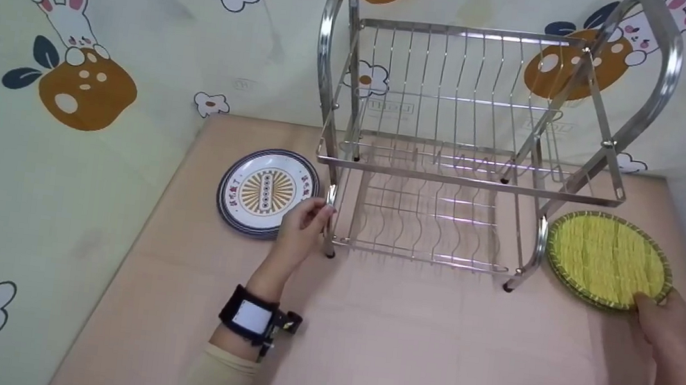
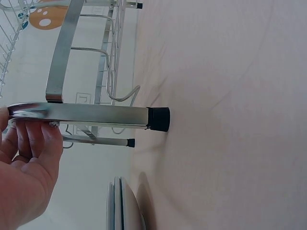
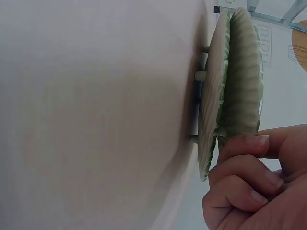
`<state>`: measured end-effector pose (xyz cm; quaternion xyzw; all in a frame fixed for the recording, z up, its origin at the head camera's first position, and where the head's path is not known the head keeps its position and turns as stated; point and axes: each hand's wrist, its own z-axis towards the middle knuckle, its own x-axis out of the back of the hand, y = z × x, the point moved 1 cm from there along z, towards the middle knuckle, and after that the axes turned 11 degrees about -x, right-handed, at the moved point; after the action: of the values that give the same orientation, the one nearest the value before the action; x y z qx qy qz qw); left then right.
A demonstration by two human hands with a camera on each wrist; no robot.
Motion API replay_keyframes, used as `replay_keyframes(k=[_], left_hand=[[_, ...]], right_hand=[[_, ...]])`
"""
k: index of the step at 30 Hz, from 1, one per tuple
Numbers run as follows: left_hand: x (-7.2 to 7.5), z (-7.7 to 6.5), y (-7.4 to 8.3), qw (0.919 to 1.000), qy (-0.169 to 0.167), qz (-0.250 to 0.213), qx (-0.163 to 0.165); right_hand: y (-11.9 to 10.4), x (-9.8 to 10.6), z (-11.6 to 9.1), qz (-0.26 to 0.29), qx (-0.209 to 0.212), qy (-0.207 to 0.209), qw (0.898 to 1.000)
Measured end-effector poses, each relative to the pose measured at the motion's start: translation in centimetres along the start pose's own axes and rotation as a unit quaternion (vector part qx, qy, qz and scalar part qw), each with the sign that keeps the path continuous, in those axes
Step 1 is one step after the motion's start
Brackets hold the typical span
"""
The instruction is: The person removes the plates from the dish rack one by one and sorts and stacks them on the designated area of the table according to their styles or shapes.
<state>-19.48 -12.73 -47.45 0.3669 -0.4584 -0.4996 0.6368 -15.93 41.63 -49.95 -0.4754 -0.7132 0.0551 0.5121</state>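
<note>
A two-tier metal dish rack [image 1: 470, 182] stands toward the back of the table. My left hand [image 1: 302, 223] holds its front left leg [image 2: 96, 114], with the thumb on one side and the fingers on the other. Right of the rack lies a round yellow-green woven mat [image 1: 609, 261], over a second woven piece [image 3: 213, 96] with small feet. At the near right edge, my right hand [image 1: 668, 317] pinches the upper mat, thumb on top and fingers beneath. In the right wrist view, a wedge-shaped gap shows between the two woven pieces.
Left of the rack is a short stack of white, blue-rimmed plates [image 1: 250, 169], close to my left hand. The pink-covered table [image 1: 415, 349] meets a wall [image 1: 142, 195] printed with rabbits and flowers. Both wrists carry strapped cameras.
</note>
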Motion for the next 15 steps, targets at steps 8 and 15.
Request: replay_keyframes(k=[8, 15], left_hand=[[0.3, -0.2, 1.6, 1.0000, -0.007, 0.000, -0.004], [0.4, -0.2, 1.7, 1.0000, -0.006, -0.002, 0.004]], right_hand=[[0.4, -0.1, 0.4, -0.049, 0.004, -0.012, 0.999], [0.1, 0.0, 0.7, -0.059, -0.004, -0.020, 0.998]])
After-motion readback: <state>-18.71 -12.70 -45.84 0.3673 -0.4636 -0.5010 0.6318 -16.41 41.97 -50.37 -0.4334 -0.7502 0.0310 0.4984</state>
